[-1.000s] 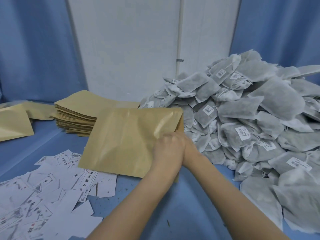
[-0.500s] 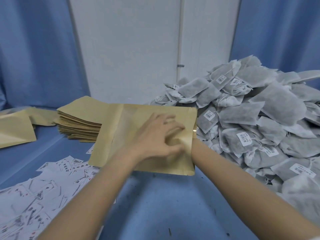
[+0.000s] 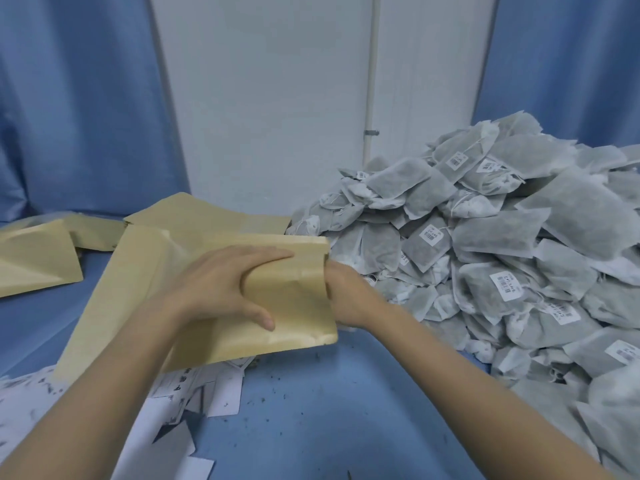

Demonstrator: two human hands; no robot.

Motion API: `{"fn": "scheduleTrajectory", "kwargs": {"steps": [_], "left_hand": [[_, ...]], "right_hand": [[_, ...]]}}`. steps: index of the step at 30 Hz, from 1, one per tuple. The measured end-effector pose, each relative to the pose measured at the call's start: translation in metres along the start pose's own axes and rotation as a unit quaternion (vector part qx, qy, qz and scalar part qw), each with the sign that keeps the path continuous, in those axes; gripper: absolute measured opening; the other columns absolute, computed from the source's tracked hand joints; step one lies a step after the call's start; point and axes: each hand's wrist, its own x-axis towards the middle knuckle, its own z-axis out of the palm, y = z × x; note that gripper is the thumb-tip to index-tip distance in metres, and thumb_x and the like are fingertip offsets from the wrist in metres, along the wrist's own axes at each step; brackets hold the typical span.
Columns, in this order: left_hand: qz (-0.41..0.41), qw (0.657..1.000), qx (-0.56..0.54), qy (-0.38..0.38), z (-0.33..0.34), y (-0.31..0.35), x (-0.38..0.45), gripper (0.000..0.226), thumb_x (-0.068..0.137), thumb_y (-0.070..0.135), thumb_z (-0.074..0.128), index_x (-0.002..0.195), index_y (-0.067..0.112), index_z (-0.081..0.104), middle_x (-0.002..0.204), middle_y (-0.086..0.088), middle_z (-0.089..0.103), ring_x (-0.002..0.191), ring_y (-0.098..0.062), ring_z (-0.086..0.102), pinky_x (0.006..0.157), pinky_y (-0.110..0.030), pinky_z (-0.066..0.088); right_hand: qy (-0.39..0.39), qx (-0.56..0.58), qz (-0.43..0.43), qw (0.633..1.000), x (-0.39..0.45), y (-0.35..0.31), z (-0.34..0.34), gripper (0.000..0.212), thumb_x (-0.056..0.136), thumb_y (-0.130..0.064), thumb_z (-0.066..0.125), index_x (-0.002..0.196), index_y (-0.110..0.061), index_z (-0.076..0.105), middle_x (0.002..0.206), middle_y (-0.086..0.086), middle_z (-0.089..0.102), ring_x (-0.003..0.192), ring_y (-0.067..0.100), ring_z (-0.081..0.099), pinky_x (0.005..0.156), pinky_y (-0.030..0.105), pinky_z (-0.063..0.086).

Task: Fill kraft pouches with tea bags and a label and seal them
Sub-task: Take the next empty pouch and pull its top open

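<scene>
A kraft pouch (image 3: 301, 320) lies tilted over the blue table, its open mouth facing right. My left hand (image 3: 221, 285) rests on top of it, fingers straight along the upper edge and thumb spread toward the lower edge. My right hand (image 3: 346, 296) is pushed into the pouch's mouth; its fingers are hidden inside, so what they hold does not show. A big heap of grey tea bags (image 3: 502, 271) with small white tags fills the right side. Loose white paper labels (image 3: 207, 386) lie scattered at the lower left, partly under the pouch.
A stack of flat empty kraft pouches (image 3: 194, 216) sits behind the held pouch. Another kraft pouch (image 3: 34, 261) lies at the far left. Blue curtains and a white wall close off the back. Bare blue tabletop (image 3: 311, 410) shows between my arms.
The pouch has turned and dropped lower toward the labels. My left hand went from beside the right hand to lying flat on top. My right hand slid deeper into the mouth.
</scene>
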Motion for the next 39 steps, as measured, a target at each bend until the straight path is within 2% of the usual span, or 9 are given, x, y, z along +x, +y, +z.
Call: {"fn": "scheduleTrajectory", "kwargs": {"steps": [4, 9, 11, 20, 26, 30, 35, 37, 39], "left_hand": [[-0.047, 0.998, -0.036, 0.007, 0.009, -0.031, -0.013, 0.096, 0.034, 0.079, 0.069, 0.118, 0.079, 0.023, 0.128, 0.046, 0.028, 0.128, 0.004, 0.033, 0.103, -0.023, 0.027], [-0.074, 0.995, -0.068, 0.004, 0.027, -0.051, -0.015, 0.101, 0.04, 0.066, 0.082, 0.124, 0.073, 0.027, 0.144, 0.031, 0.029, 0.138, -0.004, 0.024, 0.112, -0.031, 0.024], [-0.088, 0.993, -0.076, 0.002, 0.033, -0.055, -0.015, 0.102, 0.041, 0.063, 0.084, 0.123, 0.073, 0.024, 0.149, 0.026, 0.028, 0.141, -0.007, 0.022, 0.115, -0.037, 0.022], [-0.118, 0.99, -0.074, 0.01, 0.045, -0.056, -0.013, 0.107, 0.045, 0.053, 0.088, 0.13, 0.064, 0.022, 0.151, 0.019, 0.028, 0.141, -0.013, 0.023, 0.115, -0.04, 0.019], [-0.126, 0.988, -0.08, 0.035, 0.047, -0.052, -0.011, 0.107, 0.045, 0.056, 0.086, 0.134, 0.061, 0.026, 0.151, 0.019, 0.029, 0.141, -0.013, 0.024, 0.114, -0.04, 0.022], [-0.11, 0.991, -0.07, 0.039, 0.053, -0.044, -0.008, 0.106, 0.046, 0.06, 0.084, 0.13, 0.065, 0.019, 0.152, 0.021, 0.026, 0.143, -0.011, 0.02, 0.115, -0.037, 0.018], [-0.077, 0.987, -0.131, 0.05, 0.055, -0.033, -0.004, 0.102, 0.043, 0.055, 0.087, 0.125, 0.069, 0.028, 0.143, 0.031, 0.034, 0.134, 0.0, 0.03, 0.109, -0.029, 0.028], [-0.066, 0.98, -0.181, 0.058, 0.055, -0.032, -0.003, 0.098, 0.042, 0.05, 0.089, 0.122, 0.069, 0.036, 0.134, 0.04, 0.038, 0.126, 0.009, 0.035, 0.101, -0.022, 0.032], [-0.059, 0.978, -0.191, 0.049, 0.055, -0.032, -0.003, 0.098, 0.042, 0.047, 0.09, 0.122, 0.069, 0.038, 0.13, 0.042, 0.04, 0.122, 0.012, 0.035, 0.099, -0.02, 0.031]], "right_hand": [[0.193, 0.085, 0.097, 0.973, -0.014, 0.017, 0.002, 0.018, 0.085, -0.017, 0.062, 0.1, -0.021, 0.072, 0.093, -0.004, 0.071, 0.084, 0.011, 0.063, 0.076, 0.02, 0.048], [-0.015, -0.038, 0.264, 0.964, -0.011, 0.043, 0.026, 0.081, 0.075, -0.06, 0.062, 0.141, -0.023, 0.032, 0.136, 0.008, 0.042, 0.127, 0.026, 0.04, 0.1, 0.04, 0.039], [0.001, -0.047, 0.276, 0.96, -0.007, 0.045, 0.037, 0.086, 0.072, -0.068, 0.059, 0.141, -0.025, 0.029, 0.137, 0.008, 0.042, 0.128, 0.027, 0.039, 0.099, 0.041, 0.04], [0.243, 0.1, 0.295, 0.919, 0.01, 0.057, 0.047, 0.02, 0.077, -0.032, 0.074, 0.085, -0.017, 0.064, 0.094, 0.001, 0.063, 0.097, 0.02, 0.054, 0.081, 0.027, 0.041], [0.358, 0.157, 0.31, 0.867, -0.019, 0.064, 0.019, 0.015, 0.078, -0.027, 0.074, 0.082, -0.014, 0.067, 0.086, 0.003, 0.065, 0.076, 0.011, 0.059, 0.071, 0.022, 0.044], [0.395, 0.405, 0.287, 0.773, -0.037, 0.045, 0.01, 0.018, 0.076, -0.016, 0.076, 0.081, -0.005, 0.063, 0.067, 0.0, 0.07, 0.063, 0.015, 0.07, 0.059, 0.014, 0.052], [0.309, 0.475, 0.211, 0.797, -0.034, 0.008, 0.025, 0.015, 0.075, -0.005, 0.075, 0.074, -0.003, 0.06, 0.063, 0.002, 0.069, 0.065, 0.02, 0.07, 0.061, 0.017, 0.052], [0.182, 0.427, 0.193, 0.865, -0.026, -0.001, 0.032, 0.007, 0.075, -0.006, 0.073, 0.075, -0.009, 0.066, 0.071, 0.001, 0.07, 0.069, 0.01, 0.067, 0.066, 0.019, 0.051], [-0.04, 0.346, 0.174, 0.921, -0.017, -0.008, 0.027, 0.009, 0.081, -0.009, 0.064, 0.087, -0.013, 0.07, 0.085, 0.001, 0.07, 0.078, 0.006, 0.062, 0.073, 0.023, 0.049]]}}
